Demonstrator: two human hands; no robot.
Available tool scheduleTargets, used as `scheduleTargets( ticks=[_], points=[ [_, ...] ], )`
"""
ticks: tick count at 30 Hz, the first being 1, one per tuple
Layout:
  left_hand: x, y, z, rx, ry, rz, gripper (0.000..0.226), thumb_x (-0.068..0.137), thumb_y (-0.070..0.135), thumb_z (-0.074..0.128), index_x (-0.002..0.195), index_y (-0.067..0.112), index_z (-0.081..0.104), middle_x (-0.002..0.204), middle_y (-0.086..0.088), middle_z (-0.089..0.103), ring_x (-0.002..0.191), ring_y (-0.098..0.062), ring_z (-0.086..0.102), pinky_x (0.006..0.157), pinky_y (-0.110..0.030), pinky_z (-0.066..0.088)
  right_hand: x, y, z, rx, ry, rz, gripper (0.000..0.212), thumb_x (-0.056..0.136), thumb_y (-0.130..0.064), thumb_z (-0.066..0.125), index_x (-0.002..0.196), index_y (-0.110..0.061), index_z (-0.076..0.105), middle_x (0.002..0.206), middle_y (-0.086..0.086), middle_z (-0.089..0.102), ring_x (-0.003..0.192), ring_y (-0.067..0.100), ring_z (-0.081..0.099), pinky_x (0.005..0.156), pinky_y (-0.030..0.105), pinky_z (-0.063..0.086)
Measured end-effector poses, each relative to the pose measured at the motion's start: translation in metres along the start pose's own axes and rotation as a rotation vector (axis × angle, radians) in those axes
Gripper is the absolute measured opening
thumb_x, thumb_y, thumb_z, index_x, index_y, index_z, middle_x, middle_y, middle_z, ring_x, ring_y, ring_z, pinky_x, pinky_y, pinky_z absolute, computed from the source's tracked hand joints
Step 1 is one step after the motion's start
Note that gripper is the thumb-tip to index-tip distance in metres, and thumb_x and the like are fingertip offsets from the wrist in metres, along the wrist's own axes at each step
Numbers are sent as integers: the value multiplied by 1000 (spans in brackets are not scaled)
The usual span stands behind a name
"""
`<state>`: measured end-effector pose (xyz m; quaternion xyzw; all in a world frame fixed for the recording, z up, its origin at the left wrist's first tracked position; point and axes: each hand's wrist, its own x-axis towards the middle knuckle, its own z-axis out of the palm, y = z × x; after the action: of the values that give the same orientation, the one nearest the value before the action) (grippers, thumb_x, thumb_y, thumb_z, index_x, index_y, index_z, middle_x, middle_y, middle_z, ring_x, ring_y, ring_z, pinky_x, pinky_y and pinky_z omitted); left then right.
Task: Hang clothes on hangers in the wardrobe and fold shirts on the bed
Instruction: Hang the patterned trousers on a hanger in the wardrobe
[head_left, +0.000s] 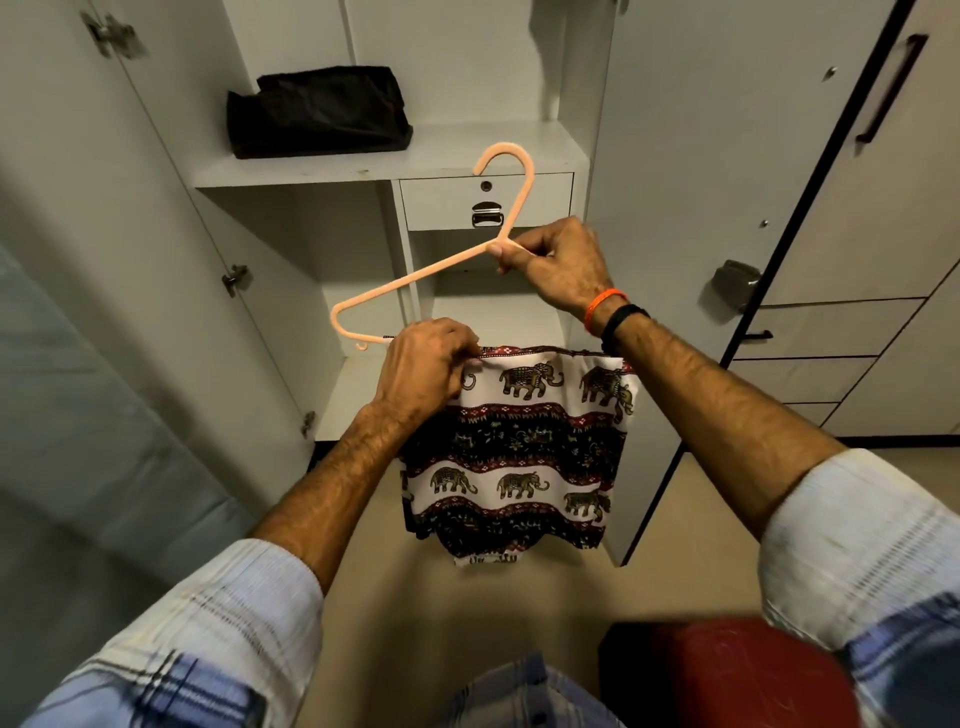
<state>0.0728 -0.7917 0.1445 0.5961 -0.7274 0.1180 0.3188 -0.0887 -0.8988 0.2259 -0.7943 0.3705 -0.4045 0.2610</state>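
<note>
Here, the right hand (558, 267) pinches a peach hanger (415, 278) at its neck, while the left hand (423, 364) below grips the elephant-print garment (519, 457) draped over its bar.

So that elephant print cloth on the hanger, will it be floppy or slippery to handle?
Probably floppy: the elephant-print cloth hangs limp from the bar of the peach hanger. It looks thin and light, since the right hand carries hanger and cloth by the neck alone. It may slide along the smooth bar, which is likely why the left hand pinches its top edge.
</note>
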Motion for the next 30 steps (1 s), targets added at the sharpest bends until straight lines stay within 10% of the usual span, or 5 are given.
scheduleTargets(
  ticks=[7, 26, 30],
  points=[
    [17, -2, -5, -49, -137, -232, 30, 89, 35, 71, 115, 19, 69, 93, 0, 76, 87, -17, 70, 90, -39, 55, 1, -6, -2, 62, -50, 0, 24, 87, -38, 71, 87, -16, 79, 69, -4, 68, 64, 2, 50, 59, 14, 40],
    [32, -6, 5, 38, -164, -227, 29, 84, 45, 73, 104, 24, 75, 86, 3, 75, 79, -14, 68, 85, -38, 57, 14, -2, 4, 67, -47, 17, 25, 86, -39, 71, 89, -15, 79, 60, -15, 61, 55, -6, 50, 52, 6, 35],
    [31, -7, 1, 16, 188, -57, 26, 87, 40, 71, 96, 15, 73, 90, -2, 72, 81, -17, 65, 76, -39, 56, 20, 1, 1, 66, -61, 23, 25, 87, -35, 71, 90, -12, 79, 58, -17, 57, 50, -17, 47, 47, 2, 33]
  ],
)
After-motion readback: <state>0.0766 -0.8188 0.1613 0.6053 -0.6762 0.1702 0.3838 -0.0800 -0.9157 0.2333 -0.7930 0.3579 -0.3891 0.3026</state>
